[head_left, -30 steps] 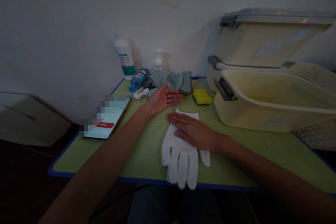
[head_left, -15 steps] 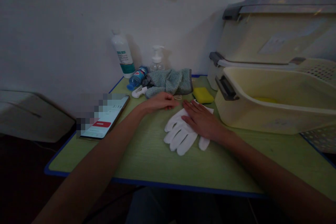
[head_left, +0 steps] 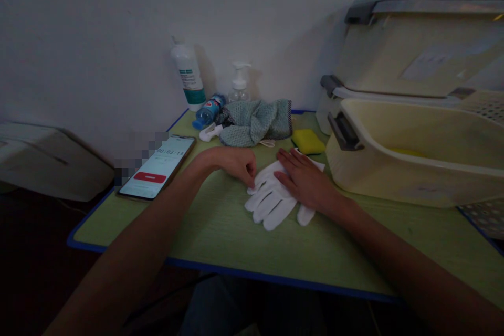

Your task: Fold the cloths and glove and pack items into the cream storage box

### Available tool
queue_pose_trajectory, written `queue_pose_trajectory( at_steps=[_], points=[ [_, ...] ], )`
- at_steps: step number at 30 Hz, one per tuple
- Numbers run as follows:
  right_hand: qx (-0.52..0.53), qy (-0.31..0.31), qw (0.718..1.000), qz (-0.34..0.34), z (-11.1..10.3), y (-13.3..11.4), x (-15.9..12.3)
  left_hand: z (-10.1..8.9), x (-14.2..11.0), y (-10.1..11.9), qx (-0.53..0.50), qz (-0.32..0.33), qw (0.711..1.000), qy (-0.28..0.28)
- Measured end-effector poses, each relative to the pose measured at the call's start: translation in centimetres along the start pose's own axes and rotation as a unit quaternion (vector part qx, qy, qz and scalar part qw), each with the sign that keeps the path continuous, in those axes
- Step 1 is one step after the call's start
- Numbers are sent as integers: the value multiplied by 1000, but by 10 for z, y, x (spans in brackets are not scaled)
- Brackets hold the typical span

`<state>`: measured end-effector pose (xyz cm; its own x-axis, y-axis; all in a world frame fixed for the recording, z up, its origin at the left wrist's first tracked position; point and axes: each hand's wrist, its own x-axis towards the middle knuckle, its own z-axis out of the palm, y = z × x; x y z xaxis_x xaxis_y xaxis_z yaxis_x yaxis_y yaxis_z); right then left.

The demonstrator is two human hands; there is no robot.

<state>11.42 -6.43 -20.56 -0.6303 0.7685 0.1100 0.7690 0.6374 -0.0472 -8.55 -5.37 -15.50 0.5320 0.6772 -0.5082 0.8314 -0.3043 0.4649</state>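
Note:
A white glove (head_left: 271,205) lies flat on the table, its fingers spread towards me. My right hand (head_left: 309,181) rests palm down on the cuff end of it, fingers stretched out. At the glove's left edge, my left hand (head_left: 237,163) is closed, its fingertips pinching the tip of one glove finger. Behind my hands lies a crumpled grey-green cloth (head_left: 260,122). Just beyond my right hand sits a yellow sponge (head_left: 308,142) with a dark underside.
A phone (head_left: 157,168) showing a timer lies left on the green table (head_left: 220,241). At the back stand a white bottle (head_left: 189,76) and a pump bottle (head_left: 239,86), with a small blue bottle (head_left: 210,110) tipped over. An open cream bin (head_left: 389,181) and lidded boxes (head_left: 413,47) fill the right.
My left hand has come down towards me from beside the cloth to the glove's left edge and pinches a glove finger. My right hand stays flat on the glove. The view has shifted slightly.

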Motion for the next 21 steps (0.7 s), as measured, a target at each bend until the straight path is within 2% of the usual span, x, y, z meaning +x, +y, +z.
queue_pose_trajectory(
  at_steps=[5, 9, 21],
  points=[
    [1, 4, 1000, -2, 1, 1, 0, 0, -1, 0, -11, -5, 1000, 1],
    [-1, -2, 1000, -2, 1, 1, 0, 3, 0, -1, -5, -18, 999, 26],
    [-3, -12, 1000, 0, 0, 1, 1, 5, 1, 5, -59, -4, 997, 48]
  ],
)
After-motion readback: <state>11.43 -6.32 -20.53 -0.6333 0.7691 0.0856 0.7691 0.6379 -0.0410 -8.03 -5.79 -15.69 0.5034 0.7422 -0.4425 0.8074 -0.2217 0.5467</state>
